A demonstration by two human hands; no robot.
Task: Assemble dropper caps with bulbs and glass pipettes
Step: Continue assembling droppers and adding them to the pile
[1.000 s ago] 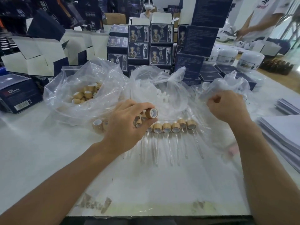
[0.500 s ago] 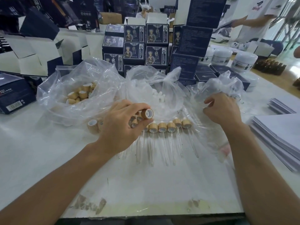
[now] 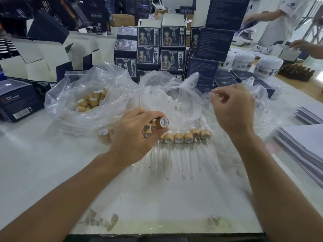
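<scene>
My left hand (image 3: pixel 132 137) pinches a bamboo dropper cap (image 3: pixel 162 122) between thumb and fingers, its white-lined opening facing right; more caps sit tucked under its fingers. My right hand (image 3: pixel 232 109) is raised over the clear bag at the right (image 3: pixel 258 95), thumb and forefinger pinched on what looks like a thin glass pipette, blurred. A row of several assembled droppers (image 3: pixel 179 137) lies on the table below both hands, pipettes pointing toward me. One clear bag holds bamboo caps (image 3: pixel 90 102); the middle bag holds white bulbs (image 3: pixel 173 103).
A loose cap (image 3: pixel 103 133) lies left of my left hand. Dark printed boxes (image 3: pixel 152 55) are stacked behind the bags, white jars (image 3: pixel 269 65) at the back right, paper stacks (image 3: pixel 300 142) at the right edge. Other people work at the far right.
My right hand has lifted up and left out of the right bag, fingers now pinched together. My left hand keeps the cap in about the same place.
</scene>
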